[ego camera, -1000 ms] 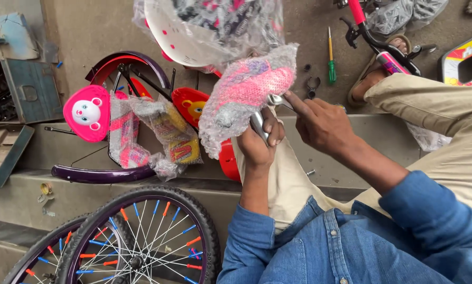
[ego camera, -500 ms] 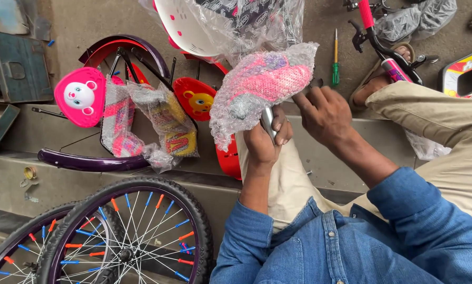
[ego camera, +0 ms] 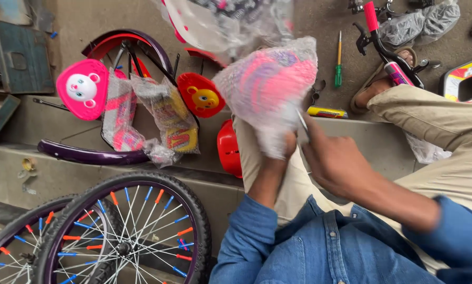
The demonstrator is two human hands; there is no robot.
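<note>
Head view: the left hand grips the lower end of a pink bicycle seat wrapped in clear plastic, held above the lap. The right hand pinches a thin metal part at its base, touching the left.

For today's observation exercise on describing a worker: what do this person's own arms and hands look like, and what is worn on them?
Both arms wear long blue denim sleeves. The left sleeve ends partway up the forearm, with stitched seams showing; the right sleeve ends in a cuff short of the wrist. The left hand and right hand are bare: no gloves. No rings or watch can be made out.
</note>
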